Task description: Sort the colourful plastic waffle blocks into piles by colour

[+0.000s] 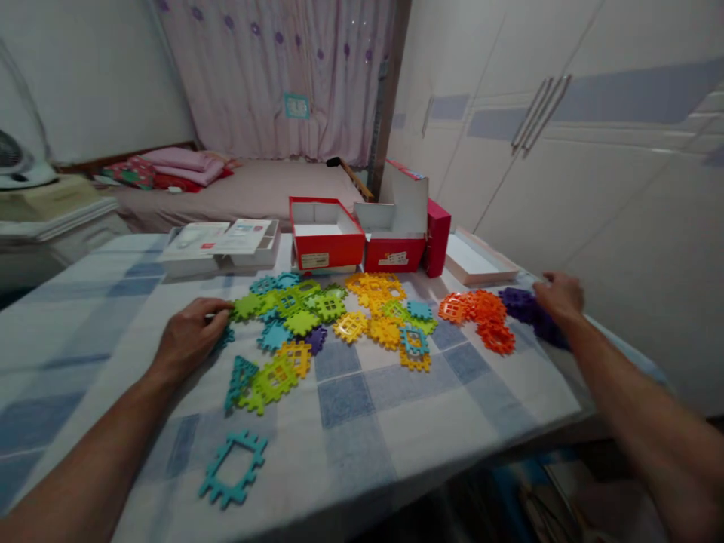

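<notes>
My left hand [189, 332] is at the left end of a spread of interlocking plastic tiles, thumb and forefinger drawn together. Its fingertips meet the edge of a lime green tile [246, 307]; a teal tile [226, 338] lies partly under the hand. What it pinches is hidden. On the far right, my right hand [559, 296] is curled over purple tiles [516, 302], its grip unclear. Orange tiles [475, 308] lie beside these. Yellow tiles [386, 330] are grouped mid-table. Nearer me are a teal triangle [240, 377], a lime tile [277, 378] and a teal square frame [234, 469].
Behind the tiles stand an open red box [329, 250], a second red box [394, 255] with raised flaps, and a white tray-like lid [480, 260]. A white box [249, 256] with papers sits back left. The checked tablecloth [390, 445] ends toward me; wardrobe doors [622, 188] border the right.
</notes>
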`<control>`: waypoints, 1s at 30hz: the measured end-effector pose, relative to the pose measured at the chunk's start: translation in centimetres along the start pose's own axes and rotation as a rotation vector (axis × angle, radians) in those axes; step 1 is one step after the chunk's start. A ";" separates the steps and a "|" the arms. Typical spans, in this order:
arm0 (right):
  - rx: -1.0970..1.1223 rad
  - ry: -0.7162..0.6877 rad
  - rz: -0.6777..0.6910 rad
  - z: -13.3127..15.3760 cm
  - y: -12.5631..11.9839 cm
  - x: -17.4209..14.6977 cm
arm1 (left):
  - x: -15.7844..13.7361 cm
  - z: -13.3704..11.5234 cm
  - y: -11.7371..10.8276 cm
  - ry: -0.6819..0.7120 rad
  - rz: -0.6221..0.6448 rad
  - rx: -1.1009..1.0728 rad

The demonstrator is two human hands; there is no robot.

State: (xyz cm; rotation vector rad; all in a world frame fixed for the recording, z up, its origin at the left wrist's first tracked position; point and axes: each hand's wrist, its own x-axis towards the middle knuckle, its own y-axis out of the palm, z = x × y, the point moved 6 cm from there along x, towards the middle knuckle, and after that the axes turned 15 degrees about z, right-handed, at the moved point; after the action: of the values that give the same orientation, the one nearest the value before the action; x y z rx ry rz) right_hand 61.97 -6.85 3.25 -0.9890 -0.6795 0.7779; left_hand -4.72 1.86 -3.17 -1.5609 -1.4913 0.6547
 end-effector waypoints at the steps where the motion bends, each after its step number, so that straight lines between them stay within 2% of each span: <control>1: -0.023 -0.038 -0.042 1.1 0.1 -0.6 | -0.1 -0.4 0.0 0.018 -0.007 -0.003; 3: -0.033 -0.207 -0.097 4.7 0.8 -2.8 | -0.4 -1.6 -0.1 0.092 -0.048 0.017; 5: 0.046 -0.451 -0.048 9.4 2.2 -6.1 | -0.9 -3.3 -0.1 0.186 -0.061 0.038; 7: 0.105 -0.676 0.075 14.6 4.0 -10.3 | -1.6 -5.1 0.3 0.289 -0.019 0.041; 10: 0.115 -0.942 0.314 21.8 7.5 -16.4 | -2.5 -7.3 1.2 0.390 0.087 0.038; 12: 0.076 -1.065 0.430 25.5 9.7 -19.5 | -2.9 -8.1 1.8 0.418 0.136 0.048; 14: 0.026 -1.123 0.485 28.1 11.5 -21.5 | -3.2 -8.5 2.3 0.443 0.166 0.058; 18: -0.125 -1.094 0.485 30.9 14.0 -23.2 | -3.4 -8.9 3.2 0.526 0.239 0.048; 22: -0.167 -1.040 0.486 31.7 15.2 -23.6 | -3.6 -9.2 3.2 0.570 0.276 -0.014; 26: -0.122 -1.048 0.484 31.5 15.1 -23.6 | -3.4 -9.2 2.8 0.543 0.297 -0.100; 30: -0.052 -1.034 0.517 30.7 13.4 -23.2 | -2.9 -8.2 2.1 0.448 0.221 -0.113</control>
State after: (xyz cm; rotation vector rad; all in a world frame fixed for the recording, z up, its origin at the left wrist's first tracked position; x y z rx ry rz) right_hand 21.39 -7.20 -0.23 -0.7650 -1.3467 1.7781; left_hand 2.82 -2.61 -1.46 -1.8317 -1.0456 0.3129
